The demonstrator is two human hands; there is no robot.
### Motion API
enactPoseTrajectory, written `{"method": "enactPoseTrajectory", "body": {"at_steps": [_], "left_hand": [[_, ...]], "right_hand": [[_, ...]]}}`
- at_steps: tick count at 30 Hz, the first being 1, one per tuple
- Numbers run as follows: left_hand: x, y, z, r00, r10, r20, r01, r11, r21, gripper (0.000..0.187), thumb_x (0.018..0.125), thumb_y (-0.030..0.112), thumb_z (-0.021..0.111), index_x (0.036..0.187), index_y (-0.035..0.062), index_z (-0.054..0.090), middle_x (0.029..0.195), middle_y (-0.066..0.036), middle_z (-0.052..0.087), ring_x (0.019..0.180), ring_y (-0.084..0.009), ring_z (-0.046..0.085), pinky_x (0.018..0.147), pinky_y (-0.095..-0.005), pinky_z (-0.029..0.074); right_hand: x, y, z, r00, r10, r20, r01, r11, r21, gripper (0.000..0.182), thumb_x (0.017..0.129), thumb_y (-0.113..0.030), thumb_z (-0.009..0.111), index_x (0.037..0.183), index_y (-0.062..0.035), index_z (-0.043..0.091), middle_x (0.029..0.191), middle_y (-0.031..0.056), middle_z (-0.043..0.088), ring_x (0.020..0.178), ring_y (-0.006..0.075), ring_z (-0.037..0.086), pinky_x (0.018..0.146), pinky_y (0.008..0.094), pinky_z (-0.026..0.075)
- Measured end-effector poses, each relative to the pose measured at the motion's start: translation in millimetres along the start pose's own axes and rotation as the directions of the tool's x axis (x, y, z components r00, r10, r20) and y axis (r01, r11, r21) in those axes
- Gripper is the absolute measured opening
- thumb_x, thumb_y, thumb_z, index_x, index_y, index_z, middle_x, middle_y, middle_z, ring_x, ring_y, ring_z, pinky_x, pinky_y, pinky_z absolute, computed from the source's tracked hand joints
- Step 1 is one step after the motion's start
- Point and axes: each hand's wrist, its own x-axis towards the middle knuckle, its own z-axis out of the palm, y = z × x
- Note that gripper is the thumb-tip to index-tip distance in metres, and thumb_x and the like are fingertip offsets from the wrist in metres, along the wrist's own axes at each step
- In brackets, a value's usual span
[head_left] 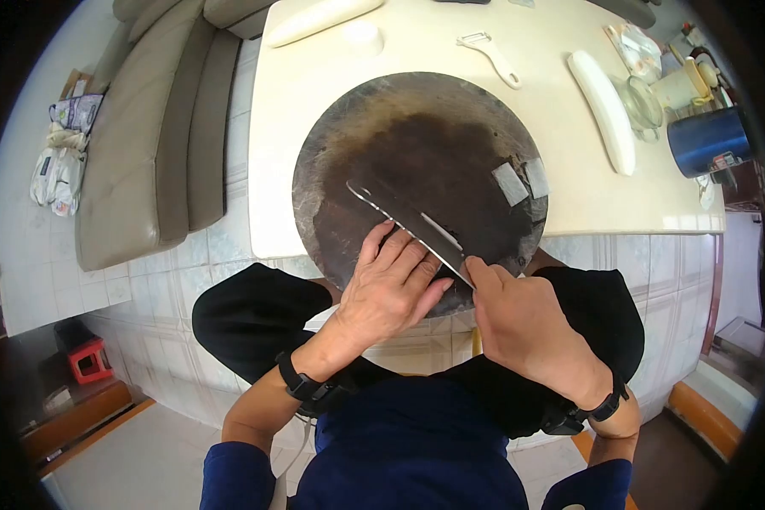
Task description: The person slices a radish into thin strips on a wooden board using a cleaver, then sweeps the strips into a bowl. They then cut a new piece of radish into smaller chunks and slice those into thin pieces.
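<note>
My right hand (527,327) is closed round the handle of a kitchen knife (404,223), whose dark blade slants up to the left over a round, dark-stained chopping board (323,153). My left hand (391,285) rests on the near part of the board, fingers spread, with the fingertips at the blade's near edge. Whether anything lies under those fingers is hidden. Along the far side of the blade lies a thin white strip (441,230). Two pale grey rectangular patches (510,184) are on the board's right side.
Beyond the board, on the cream table (276,170), are a long white radish (602,110), another one (325,19), a short white piece (363,38) and a white peeler (491,59). At right stand a glass jug (643,106) and a blue canister (710,143). A grey sofa (136,153) is at left.
</note>
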Motion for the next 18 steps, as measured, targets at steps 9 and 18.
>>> {"method": "enactPoseTrajectory", "body": {"at_steps": [9,18], "left_hand": [[-1,1,1,1.000,0.011,-0.026,-0.010,1.000,0.014,0.032,0.078,0.019,0.073,0.103,-0.0006,0.068,0.110,-0.012,0.062,0.112,-0.0288,0.054,0.104,-0.0482,0.035],[-2,0,1,0.999,0.003,-0.052,-0.002,1.000,0.005,0.032,0.078,0.018,0.072,0.103,-0.0013,0.067,0.107,-0.012,0.063,0.112,-0.0283,0.056,0.104,-0.0485,0.036]], "right_hand": [[15,-3,14,0.997,0.029,-0.077,-0.029,1.000,-0.001,0.032,0.071,0.000,0.062,0.101,0.0058,0.052,0.078,0.0182,0.060,0.067,0.0349,0.064,0.057,0.0404,0.051],[-3,3,8,0.995,-0.017,-0.096,0.019,1.000,0.022,0.031,0.075,-0.003,0.061,0.104,0.0035,0.051,0.076,0.0148,0.061,0.066,0.0346,0.064,0.056,0.0419,0.049]]}}
